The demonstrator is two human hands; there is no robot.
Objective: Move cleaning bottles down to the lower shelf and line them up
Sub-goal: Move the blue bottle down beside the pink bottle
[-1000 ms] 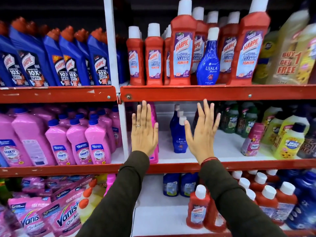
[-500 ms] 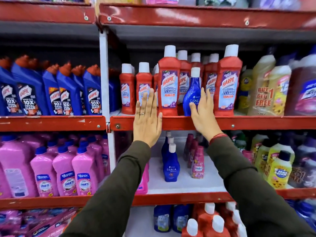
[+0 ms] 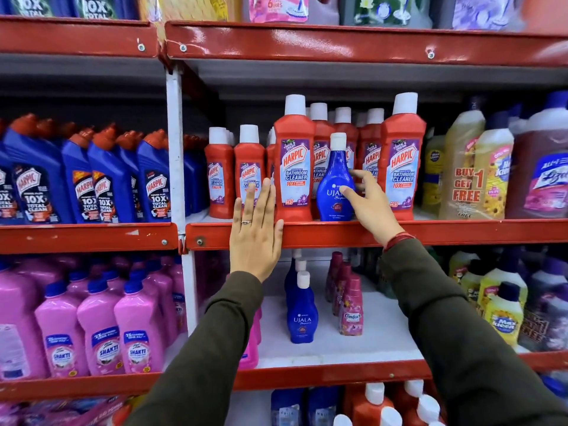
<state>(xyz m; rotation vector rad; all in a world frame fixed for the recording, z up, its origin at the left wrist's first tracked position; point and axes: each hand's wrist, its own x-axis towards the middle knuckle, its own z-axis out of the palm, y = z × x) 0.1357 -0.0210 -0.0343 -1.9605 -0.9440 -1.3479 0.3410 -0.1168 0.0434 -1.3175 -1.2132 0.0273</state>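
A blue Ujala bottle (image 3: 333,167) with a white cap stands at the front of the upper shelf (image 3: 461,232), among red Harpic bathroom cleaner bottles (image 3: 293,167). My right hand (image 3: 368,204) wraps around its right side, with the thumb on the label and the fingers behind it. My left hand (image 3: 255,235) is flat and open with its fingers apart. It lies over the red shelf edge and holds nothing. On the lower shelf (image 3: 381,333), a short row of matching Ujala bottles (image 3: 302,318) runs front to back.
Maroon Comfort bottles (image 3: 350,309) stand in a row right of the lower Ujala bottles. Pink Shakti bottles (image 3: 98,342) fill the lower left bay and blue Harpic bottles (image 3: 107,179) the upper left. Yellow cleaner bottles (image 3: 498,315) crowd the right side. A white upright post (image 3: 175,142) divides the bays.
My view has tilted up. Both hands rose from the lower shelf to the upper one. The right hand went from beside the Ujala bottle to closing around it.
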